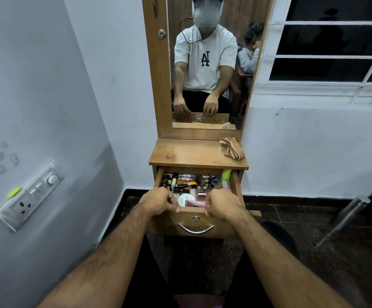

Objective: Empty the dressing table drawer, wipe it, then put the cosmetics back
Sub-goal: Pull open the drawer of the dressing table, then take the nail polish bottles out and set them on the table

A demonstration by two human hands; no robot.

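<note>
Two hands clamp the front edge of the open drawer, cosmetics lying just behind the knuckles

Both grip the top rim of the drawer [194, 210] front, the left hand [158, 202] near its left end and the right hand [221, 204] near its right, fingers curled over the edge into the box and thumbs on the outer face above the metal handle [195, 228]. Between and beyond the fingers lie the cosmetics [191, 185], a jumble of tubes and small bottles, with a round white compact [186, 199] nearest. Neither hand is closer; forearms run in almost straight from below, wrists level. A checked cloth [231, 148] lies on the table top [187, 153], back right, well apart from either hand. Emptying, I judge, has not yet begun
</note>
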